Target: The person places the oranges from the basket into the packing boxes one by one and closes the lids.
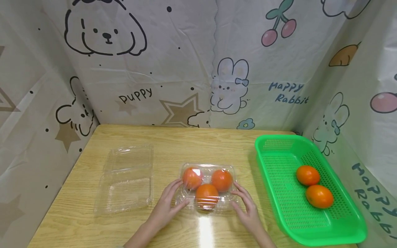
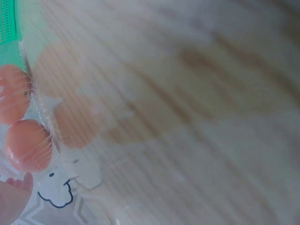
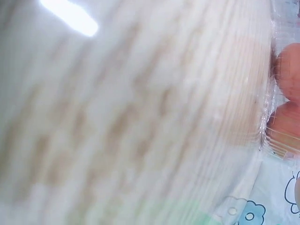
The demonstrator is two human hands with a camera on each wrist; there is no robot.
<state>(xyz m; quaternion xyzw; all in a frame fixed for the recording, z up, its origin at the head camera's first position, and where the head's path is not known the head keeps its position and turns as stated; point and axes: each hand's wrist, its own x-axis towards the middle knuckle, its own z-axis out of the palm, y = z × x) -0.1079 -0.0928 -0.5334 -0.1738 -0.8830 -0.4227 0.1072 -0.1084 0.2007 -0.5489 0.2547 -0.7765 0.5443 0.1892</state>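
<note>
Showing 3 boxed oranges: head only

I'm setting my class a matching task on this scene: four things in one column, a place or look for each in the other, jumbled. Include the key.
Column 1
1. Plastic basket
2. Open clamshell container
3. Fruit-filled clamshell container
4. Two loose oranges

Column 2
A. Between the left hand and the right hand
B. Inside the basket
C. Green, with many small holes
D. To the left of both hands

Right pairs: 1-C, 2-D, 3-A, 4-B
</note>
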